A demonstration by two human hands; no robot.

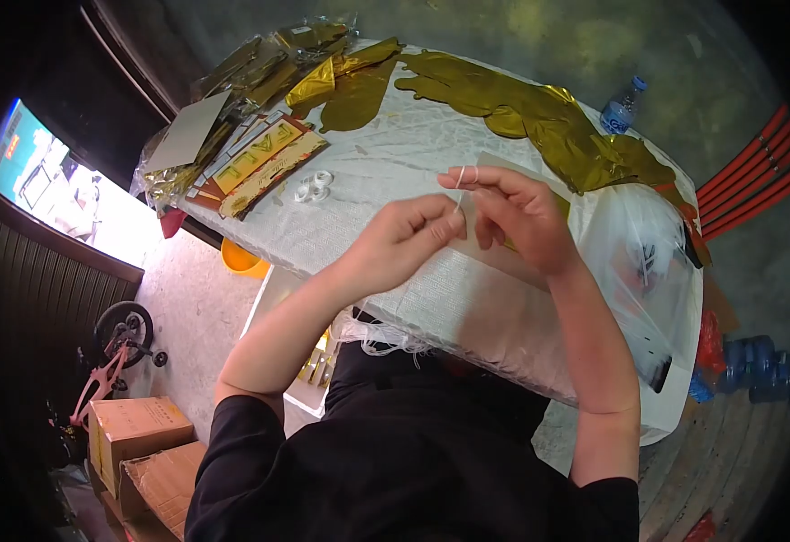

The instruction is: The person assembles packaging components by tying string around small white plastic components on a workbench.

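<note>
My left hand [408, 237] is closed, with thumb and index finger pinched on a thin white string [460, 191] above the white-covered table [368, 181]. The string loops round the index finger of my right hand [521, 212], whose fingers are partly curled. Beneath my right hand lies a flat pale sheet [512, 264]. A few small white rolls [314, 187] sit on the table, left of my hands. Printed cards [260, 163] are stacked farther left.
Gold foil pieces [521, 108] spread over the table's far side, near a water bottle [621, 107]. A clear plastic bag [639, 262] lies at the right. Cardboard boxes [138, 429] and a pink bicycle [106, 379] stand on the floor at left.
</note>
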